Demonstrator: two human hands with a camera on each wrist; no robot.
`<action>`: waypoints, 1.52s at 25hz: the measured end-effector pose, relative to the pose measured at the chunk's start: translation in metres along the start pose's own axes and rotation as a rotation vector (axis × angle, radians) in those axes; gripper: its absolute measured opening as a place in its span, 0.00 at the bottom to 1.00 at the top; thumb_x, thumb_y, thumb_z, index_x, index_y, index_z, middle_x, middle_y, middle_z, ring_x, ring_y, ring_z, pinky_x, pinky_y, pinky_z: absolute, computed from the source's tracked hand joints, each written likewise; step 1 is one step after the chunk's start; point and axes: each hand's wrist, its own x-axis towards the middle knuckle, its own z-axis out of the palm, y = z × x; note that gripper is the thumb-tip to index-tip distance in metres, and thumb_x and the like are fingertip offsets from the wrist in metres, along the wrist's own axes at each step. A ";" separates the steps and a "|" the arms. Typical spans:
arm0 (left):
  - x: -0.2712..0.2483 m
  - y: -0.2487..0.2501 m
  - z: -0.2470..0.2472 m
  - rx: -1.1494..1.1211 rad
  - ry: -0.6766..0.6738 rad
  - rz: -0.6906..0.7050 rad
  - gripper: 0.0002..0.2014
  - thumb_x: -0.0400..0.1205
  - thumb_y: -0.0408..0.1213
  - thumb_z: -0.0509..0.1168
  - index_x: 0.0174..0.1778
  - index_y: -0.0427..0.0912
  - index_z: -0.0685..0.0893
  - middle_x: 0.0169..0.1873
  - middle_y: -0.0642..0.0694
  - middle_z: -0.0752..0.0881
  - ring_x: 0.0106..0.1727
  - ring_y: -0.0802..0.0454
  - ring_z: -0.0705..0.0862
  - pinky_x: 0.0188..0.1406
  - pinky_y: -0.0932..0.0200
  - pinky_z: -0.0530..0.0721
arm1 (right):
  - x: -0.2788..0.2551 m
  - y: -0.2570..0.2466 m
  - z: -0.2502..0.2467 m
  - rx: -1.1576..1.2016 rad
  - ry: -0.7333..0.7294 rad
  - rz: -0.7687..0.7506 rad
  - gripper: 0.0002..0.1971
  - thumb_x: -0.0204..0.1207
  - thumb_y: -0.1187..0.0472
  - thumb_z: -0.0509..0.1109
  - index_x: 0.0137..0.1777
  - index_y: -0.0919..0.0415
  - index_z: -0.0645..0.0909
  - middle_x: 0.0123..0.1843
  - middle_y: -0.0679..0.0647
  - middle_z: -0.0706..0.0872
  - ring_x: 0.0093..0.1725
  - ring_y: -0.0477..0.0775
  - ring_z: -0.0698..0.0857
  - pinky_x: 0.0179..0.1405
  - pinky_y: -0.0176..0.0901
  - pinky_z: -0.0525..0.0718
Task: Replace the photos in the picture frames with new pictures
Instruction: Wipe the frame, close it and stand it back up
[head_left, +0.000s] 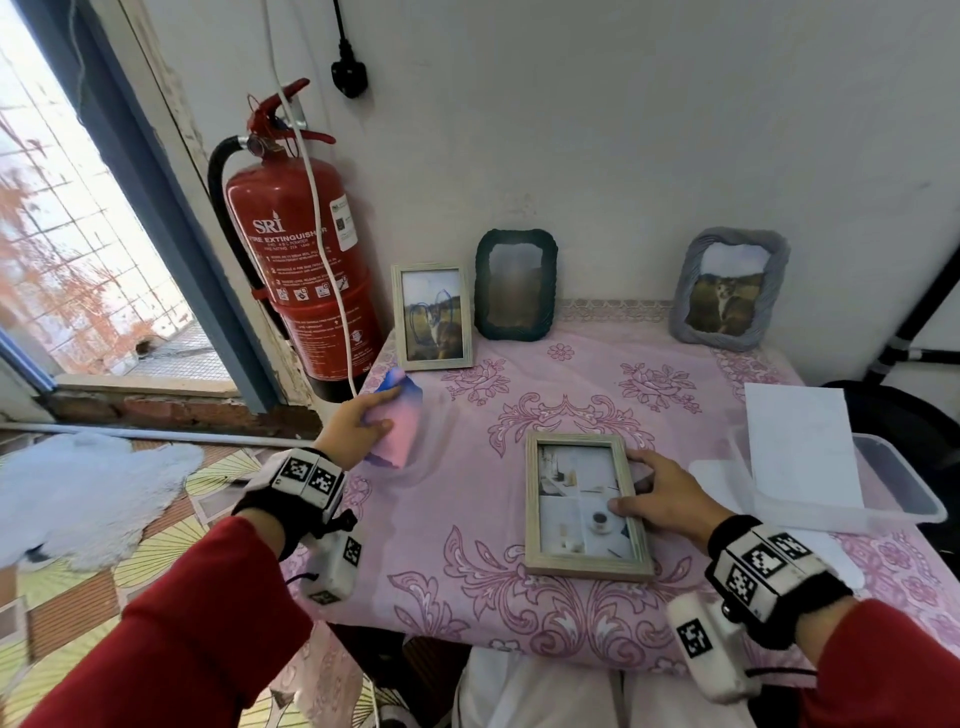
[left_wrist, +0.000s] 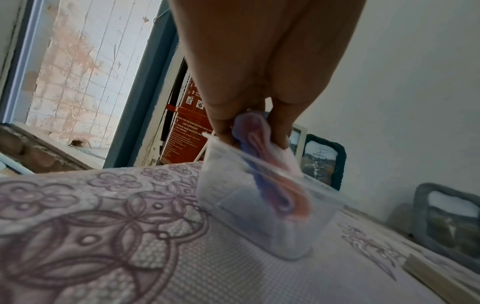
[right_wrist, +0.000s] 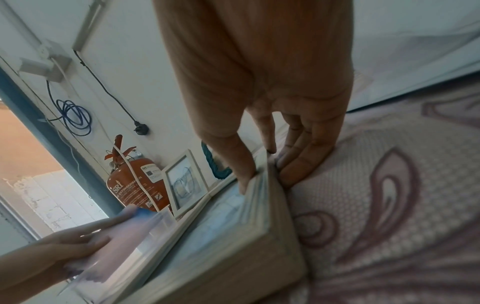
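Note:
A light wooden picture frame (head_left: 582, 506) lies flat on the pink tablecloth (head_left: 467, 519), a pale photo of a cup showing in it. My right hand (head_left: 660, 499) grips its right edge, thumb on the front and fingers against the side; the right wrist view shows the same hold, right hand (right_wrist: 265, 170) on the frame (right_wrist: 221, 246). My left hand (head_left: 358, 426) holds a curled pink and blue photo (head_left: 400, 431) over the table's left edge. In the left wrist view the left hand (left_wrist: 255, 135) pinches that photo (left_wrist: 262, 148) together with a clear sheet (left_wrist: 246, 205).
Three frames stand against the back wall: a wooden one (head_left: 434, 317), a dark green one (head_left: 516, 286) and a grey one (head_left: 727, 288). A clear plastic box (head_left: 904, 483) with white paper (head_left: 800, 447) sits at the right. A red fire extinguisher (head_left: 301, 249) stands left of the table.

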 end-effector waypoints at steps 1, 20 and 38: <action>0.001 -0.001 0.000 -0.007 -0.012 0.002 0.26 0.81 0.20 0.59 0.77 0.34 0.66 0.74 0.36 0.71 0.73 0.39 0.71 0.59 0.73 0.70 | 0.000 0.001 0.000 0.004 -0.002 -0.001 0.37 0.68 0.65 0.78 0.76 0.60 0.67 0.48 0.53 0.79 0.49 0.55 0.80 0.49 0.39 0.74; 0.005 -0.010 0.036 0.396 -0.178 -0.095 0.24 0.86 0.41 0.56 0.79 0.47 0.64 0.70 0.39 0.77 0.70 0.41 0.75 0.69 0.58 0.67 | 0.010 0.017 0.002 0.064 0.001 -0.032 0.40 0.66 0.63 0.80 0.78 0.57 0.67 0.38 0.48 0.78 0.48 0.56 0.80 0.46 0.42 0.76; -0.028 -0.007 0.041 0.403 -0.292 -0.049 0.24 0.85 0.34 0.56 0.79 0.47 0.65 0.79 0.41 0.64 0.79 0.44 0.65 0.77 0.55 0.59 | 0.019 0.026 0.004 0.063 0.002 -0.072 0.41 0.65 0.60 0.81 0.78 0.53 0.67 0.35 0.48 0.79 0.47 0.55 0.81 0.50 0.42 0.77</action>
